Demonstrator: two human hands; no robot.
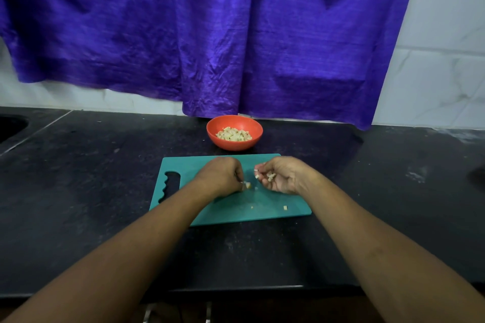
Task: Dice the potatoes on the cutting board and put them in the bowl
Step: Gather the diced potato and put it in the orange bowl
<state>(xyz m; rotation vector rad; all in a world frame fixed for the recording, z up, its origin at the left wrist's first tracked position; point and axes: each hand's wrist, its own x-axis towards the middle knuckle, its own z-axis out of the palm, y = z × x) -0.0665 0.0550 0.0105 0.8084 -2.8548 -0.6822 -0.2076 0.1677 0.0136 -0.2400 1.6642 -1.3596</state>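
Note:
A teal cutting board [199, 168] lies on the black counter. My left hand [223, 176] is curled over the board's middle, and its fingertips pinch small potato pieces [247, 185]. My right hand [282, 176] is cupped palm-up just to the right and holds several potato dice [270, 176]. A few loose bits remain on the board, one potato cube [285, 207] near its front right. Behind the board stands an orange bowl [234, 119] with a heap of diced potato [234, 134] inside.
The black counter [91, 165] stretches left and right of the board. A sink edge [11, 126] shows at the far left. A purple cloth [210, 34] hangs on the tiled wall behind the bowl. A dark object [476, 177] sits at the right edge.

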